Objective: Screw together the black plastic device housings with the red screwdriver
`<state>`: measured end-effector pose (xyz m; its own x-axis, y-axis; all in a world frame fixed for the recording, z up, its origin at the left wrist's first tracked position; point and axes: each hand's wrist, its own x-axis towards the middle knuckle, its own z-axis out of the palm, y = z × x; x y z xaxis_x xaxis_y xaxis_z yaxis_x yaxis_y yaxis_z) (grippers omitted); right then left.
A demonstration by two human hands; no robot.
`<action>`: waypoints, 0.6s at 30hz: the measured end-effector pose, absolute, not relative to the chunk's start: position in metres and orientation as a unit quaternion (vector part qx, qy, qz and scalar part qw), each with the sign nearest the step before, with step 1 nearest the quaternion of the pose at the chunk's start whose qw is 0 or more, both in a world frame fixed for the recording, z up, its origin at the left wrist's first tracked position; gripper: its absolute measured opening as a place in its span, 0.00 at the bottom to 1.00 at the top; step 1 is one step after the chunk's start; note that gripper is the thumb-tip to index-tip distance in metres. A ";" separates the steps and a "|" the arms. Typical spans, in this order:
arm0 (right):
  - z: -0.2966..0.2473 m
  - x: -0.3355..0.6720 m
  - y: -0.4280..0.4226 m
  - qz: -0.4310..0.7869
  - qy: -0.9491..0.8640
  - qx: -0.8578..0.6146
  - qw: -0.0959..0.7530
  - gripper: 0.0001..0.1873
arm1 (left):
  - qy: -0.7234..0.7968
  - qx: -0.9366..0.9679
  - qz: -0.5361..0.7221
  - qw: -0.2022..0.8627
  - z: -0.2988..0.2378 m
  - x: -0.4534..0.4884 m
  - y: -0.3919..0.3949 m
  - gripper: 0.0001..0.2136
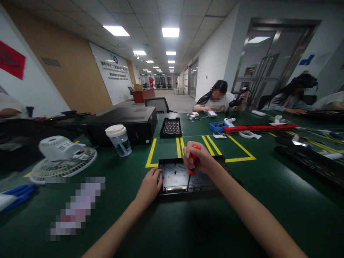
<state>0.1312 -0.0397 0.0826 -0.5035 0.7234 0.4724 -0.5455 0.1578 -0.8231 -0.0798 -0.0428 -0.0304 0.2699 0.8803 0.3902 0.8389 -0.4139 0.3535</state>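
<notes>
A shallow black plastic panel [174,173] with a raised rim lies flat on the green table in front of me. My right hand [197,157] is closed around the red handle of a screwdriver [192,168]. Its dark shaft points down, with the tip at the panel's near edge beside a pale strip [176,188]. My left hand [149,184] grips the panel's left edge, thumb and fingers over the rim. My right forearm hides part of the panel's right side.
A lidded cup [119,141] and a white fan part [63,157] stand left, before a large black case [123,122]. Behind the panel sits a black tray [171,128]. A blue box [218,126] and dark housing [311,168] are to the right. People sit across the table.
</notes>
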 end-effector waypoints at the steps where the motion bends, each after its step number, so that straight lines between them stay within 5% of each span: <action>1: 0.083 0.131 -0.040 0.646 -0.579 -0.069 0.493 0.12 | 0.540 0.796 0.272 0.038 -0.031 -0.080 -0.043 0.12; 7: 0.087 0.133 -0.040 0.676 -0.562 -0.046 0.474 0.18 | 0.544 0.796 0.265 0.037 -0.031 -0.080 -0.043 0.12; 18: 0.090 0.135 -0.041 0.662 -0.599 -0.053 0.447 0.15 | 0.543 0.794 0.271 0.037 -0.027 -0.078 -0.044 0.12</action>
<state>0.1352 -0.0407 0.0899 -0.5949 0.6553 0.4654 -0.5280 0.1180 -0.8410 -0.0780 -0.0445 -0.0273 0.2636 0.8827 0.3891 0.8423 -0.4072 0.3531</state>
